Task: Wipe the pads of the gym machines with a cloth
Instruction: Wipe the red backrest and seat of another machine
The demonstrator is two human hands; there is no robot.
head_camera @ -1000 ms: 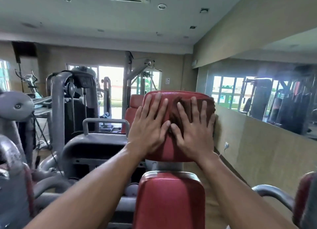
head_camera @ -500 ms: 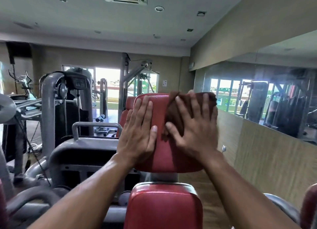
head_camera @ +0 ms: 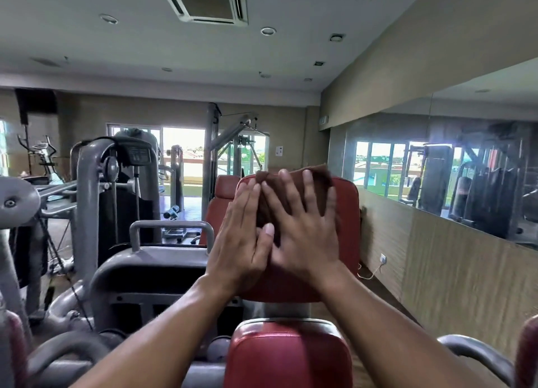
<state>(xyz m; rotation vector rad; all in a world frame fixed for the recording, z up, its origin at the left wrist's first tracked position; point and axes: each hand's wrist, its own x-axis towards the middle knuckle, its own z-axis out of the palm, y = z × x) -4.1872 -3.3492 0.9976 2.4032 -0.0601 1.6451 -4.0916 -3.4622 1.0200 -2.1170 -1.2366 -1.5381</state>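
Note:
A red back pad (head_camera: 348,213) of a gym machine stands upright in front of me at centre. A brown cloth (head_camera: 317,178) lies flat against its upper part, its top edge just over the pad's rim. My right hand (head_camera: 305,230) presses the cloth onto the pad with fingers spread and straight. My left hand (head_camera: 241,236) lies flat on the pad's left side, fingers together, its thumb overlapping the right hand. Below is a second red pad (head_camera: 288,358) on the same machine.
Grey weight machines (head_camera: 116,201) crowd the left, with a grey handle bar (head_camera: 171,227) close by. Another red seat (head_camera: 224,195) stands behind the pad. A mirrored wall (head_camera: 436,169) runs along the right above a wood-panelled wall (head_camera: 436,271). Grey arm rests (head_camera: 477,355) flank the lower pad.
Both hands slid left together across the back pad, the cloth moving with the right hand from the pad's right side toward its upper middle. The left hand now touches the right.

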